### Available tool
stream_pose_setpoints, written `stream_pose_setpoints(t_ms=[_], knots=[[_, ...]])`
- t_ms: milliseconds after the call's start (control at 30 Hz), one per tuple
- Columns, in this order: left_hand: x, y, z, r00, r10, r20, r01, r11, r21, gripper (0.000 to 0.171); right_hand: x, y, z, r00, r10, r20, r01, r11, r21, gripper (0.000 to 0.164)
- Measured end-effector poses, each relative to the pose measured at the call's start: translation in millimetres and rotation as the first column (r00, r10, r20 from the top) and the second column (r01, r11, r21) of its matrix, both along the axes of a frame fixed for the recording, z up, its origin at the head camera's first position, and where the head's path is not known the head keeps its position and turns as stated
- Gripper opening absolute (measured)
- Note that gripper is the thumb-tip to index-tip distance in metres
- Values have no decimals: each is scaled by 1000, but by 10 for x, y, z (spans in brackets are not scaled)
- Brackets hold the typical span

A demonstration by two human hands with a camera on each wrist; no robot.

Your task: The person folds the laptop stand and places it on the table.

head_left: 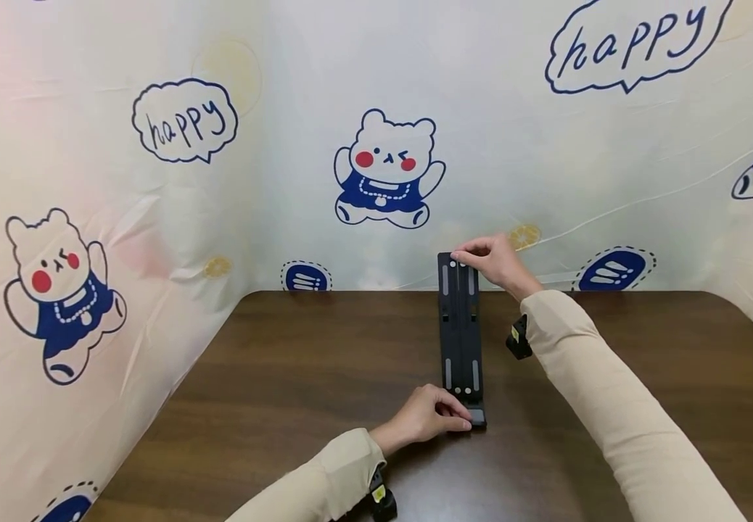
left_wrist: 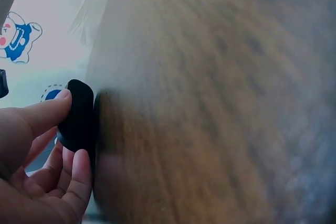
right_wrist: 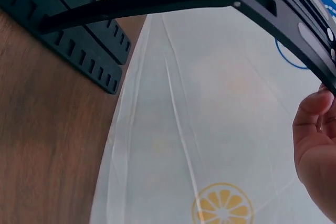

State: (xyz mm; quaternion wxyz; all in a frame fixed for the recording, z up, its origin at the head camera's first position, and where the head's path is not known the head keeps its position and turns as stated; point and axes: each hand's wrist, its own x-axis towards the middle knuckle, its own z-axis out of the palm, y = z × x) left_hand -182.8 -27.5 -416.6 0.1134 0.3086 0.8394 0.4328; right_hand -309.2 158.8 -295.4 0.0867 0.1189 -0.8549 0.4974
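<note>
A black folding laptop stand point(head_left: 460, 330) with grey rubber strips stands on the table, its top plate raised at the far end. At that raised end my right hand point(head_left: 499, 265) pinches the upper edge between thumb and fingers. My left hand point(head_left: 424, 416) grips the small front lip point(head_left: 476, 416) at the near end. The left wrist view shows thumb and fingertips around the dark rounded lip point(left_wrist: 80, 119). From the right wrist, a slotted base point(right_wrist: 79, 51) lies on the table, and a support strut point(right_wrist: 131, 8) runs up from it to the plate.
The brown wooden table point(head_left: 324, 348) has its far edge against a pale patterned cloth point(head_left: 285, 181) that also hangs at the left and right. Black wrist cameras point(head_left: 519, 339) hang beneath both sleeves, close above the tabletop.
</note>
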Motion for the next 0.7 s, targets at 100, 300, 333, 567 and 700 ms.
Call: stream_pose_setpoints(t_ms=[100,300,333,567,700], knots=[[9,3,-2,999,-11,-32,10,1000,-29,4,13,-1,-21,1000,2,6,-2,1000,-6,31],[3,33,16,993,-34,-115,23,995,-99,3,25,-2,-10,1000,-16,27,16,1000,-6,32],[-1,38,23,992,-35,-119,22,994,-108,3,28,0,-3,999,-18,32,18,1000,-5,32],[-35,16,57,990,-63,-126,42,986,-161,4,57,31,43,999,-19,40,18,1000,26,33],[-49,-26,48,991,-85,-104,68,986,-150,3,91,55,21,999,-25,29,25,1000,17,31]])
